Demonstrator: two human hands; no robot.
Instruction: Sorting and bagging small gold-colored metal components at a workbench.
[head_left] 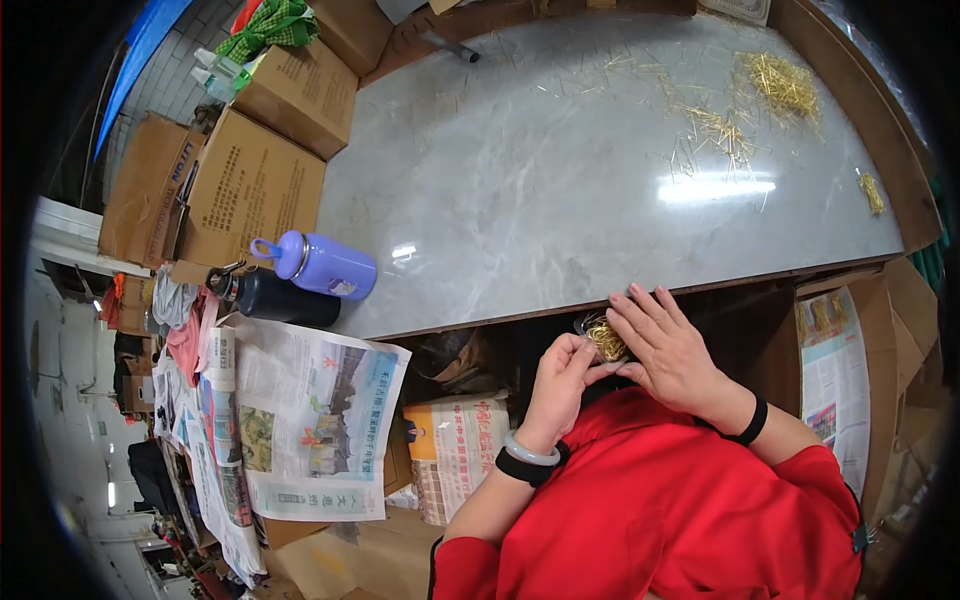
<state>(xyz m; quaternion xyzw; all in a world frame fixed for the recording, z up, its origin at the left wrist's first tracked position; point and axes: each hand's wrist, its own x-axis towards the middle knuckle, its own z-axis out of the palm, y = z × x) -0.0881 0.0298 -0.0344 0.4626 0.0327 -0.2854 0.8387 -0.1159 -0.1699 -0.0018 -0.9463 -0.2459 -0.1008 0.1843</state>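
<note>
"Left hand [557, 390] pinching, is it?"

"Yes, your thumb and fingers pinch the lower left of the golden wire bundle [606, 338]. Your right hand [662, 352] lies along its other side, fingers straight; whether its thumb grips, I can't tell."

"And where's your bundle?"

"Between your hands, beside the near edge of the grey table [500, 190], in front of your red garment [640, 500]. Your loose golden pile [780, 87] sits toward the table's far right."
</note>
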